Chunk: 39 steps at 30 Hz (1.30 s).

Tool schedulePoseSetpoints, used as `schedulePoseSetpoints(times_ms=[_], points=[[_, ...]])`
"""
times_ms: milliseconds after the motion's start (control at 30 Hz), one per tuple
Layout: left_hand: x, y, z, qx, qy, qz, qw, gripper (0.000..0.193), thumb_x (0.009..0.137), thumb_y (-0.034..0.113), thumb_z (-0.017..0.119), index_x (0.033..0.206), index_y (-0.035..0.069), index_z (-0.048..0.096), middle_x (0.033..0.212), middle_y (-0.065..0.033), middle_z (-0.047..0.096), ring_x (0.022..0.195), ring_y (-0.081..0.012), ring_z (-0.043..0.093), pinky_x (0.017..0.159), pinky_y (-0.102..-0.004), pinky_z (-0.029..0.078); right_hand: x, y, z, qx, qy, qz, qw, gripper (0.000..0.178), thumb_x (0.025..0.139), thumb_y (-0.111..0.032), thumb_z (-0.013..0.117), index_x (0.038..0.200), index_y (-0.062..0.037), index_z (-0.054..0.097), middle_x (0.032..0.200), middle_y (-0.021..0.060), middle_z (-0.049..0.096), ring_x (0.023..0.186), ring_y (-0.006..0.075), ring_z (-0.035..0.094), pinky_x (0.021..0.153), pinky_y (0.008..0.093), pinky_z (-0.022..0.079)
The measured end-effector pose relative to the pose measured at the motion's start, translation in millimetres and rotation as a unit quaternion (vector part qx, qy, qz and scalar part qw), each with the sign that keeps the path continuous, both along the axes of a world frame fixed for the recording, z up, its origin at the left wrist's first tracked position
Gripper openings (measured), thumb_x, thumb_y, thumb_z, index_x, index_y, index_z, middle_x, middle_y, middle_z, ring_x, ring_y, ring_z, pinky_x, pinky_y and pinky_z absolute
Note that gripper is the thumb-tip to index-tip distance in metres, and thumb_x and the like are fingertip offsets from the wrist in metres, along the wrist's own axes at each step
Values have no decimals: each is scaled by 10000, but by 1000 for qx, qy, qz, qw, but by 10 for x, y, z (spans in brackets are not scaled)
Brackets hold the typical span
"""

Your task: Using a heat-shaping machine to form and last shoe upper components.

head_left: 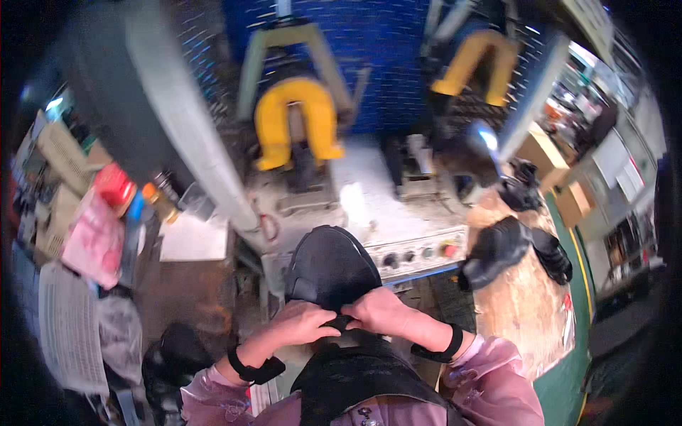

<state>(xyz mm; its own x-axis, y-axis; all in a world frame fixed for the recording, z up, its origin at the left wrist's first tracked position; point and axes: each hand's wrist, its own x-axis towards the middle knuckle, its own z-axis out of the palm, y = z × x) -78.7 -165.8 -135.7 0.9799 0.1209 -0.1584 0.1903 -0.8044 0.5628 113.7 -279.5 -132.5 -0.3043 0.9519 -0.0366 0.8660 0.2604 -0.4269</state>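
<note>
- In the head view, the only one which reaches me here, I see a black shoe (pixel 334 264) in the middle, just before the person's body, with its rounded toe pointing away toward the machine (pixel 366 174)
- The left hand (pixel 302 324) and the right hand (pixel 380 311) meet at the near part of this shoe; their fingers (pixel 325 331) are bent and grasping it from both sides, with the thumbs close together at its opening
- I cannot tell if the underside of the shoe touches anything, because the upper part covers it
- Behind the shoe, I see a control panel (pixel 419 257) with a red button (pixel 449 250), and higher, two yellow horseshoe-shaped parts (pixel 298 89) (pixel 486 46) of the machine
- On the right, a wooden desk (pixel 522 323) carries other black shoes (pixel 501 245), well apart from both hands
- For me, the step in hand seems to be handling the shoe's opening, maybe to straighten or check it
- In my judgement, the next move calls for an even hold by both hands and a careful look at the opening, before the shoe is turned or put down
</note>
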Motion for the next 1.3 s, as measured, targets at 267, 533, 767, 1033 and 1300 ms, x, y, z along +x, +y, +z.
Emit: schedulePoseSetpoints(times_ms=[267,533,767,1033,1300], points=[[1702,-451,-141,130,-217,-40,967,171,758,231,659,695,95,577,648,-84,613,655,-270,625,596,-408,476,1204,-980,-162,209,45,-247,945,223,749,-234,690,873,-73,598,727,95,603,719,293,611,631,386,478],[2422,-508,-498,-26,-177,94,979,344,726,241,739,654,-1,505,622,-164,538,589,-356,550,505,-402,419,3224,-1840,-2109,292,24,-579,761,423,777,-60,614,1183,-30,498,1240,155,517,1162,300,493,983,371,392],[2552,-706,-322,48,-123,-40,990,392,684,242,745,607,2,445,592,-122,459,589,-315,497,544,-389,398,3402,-1816,-2143,243,110,-536,801,303,800,-51,588,1102,-67,584,1128,120,601,1120,293,534,958,376,414],[2628,-722,93,16,-66,-16,998,359,718,263,717,639,10,474,628,-110,475,626,-302,521,587,-374,431,3753,-2040,-1947,226,121,-601,757,295,796,-98,605,1091,-81,606,1170,92,586,1131,281,510,969,364,391],[2592,-686,479,-136,-78,-168,973,364,751,250,712,666,9,453,640,-113,458,649,-323,500,579,-392,395,2789,-1805,-462,197,503,-328,775,294,803,-119,621,1072,-2,601,1054,102,632,1010,212,587,910,319,423]])
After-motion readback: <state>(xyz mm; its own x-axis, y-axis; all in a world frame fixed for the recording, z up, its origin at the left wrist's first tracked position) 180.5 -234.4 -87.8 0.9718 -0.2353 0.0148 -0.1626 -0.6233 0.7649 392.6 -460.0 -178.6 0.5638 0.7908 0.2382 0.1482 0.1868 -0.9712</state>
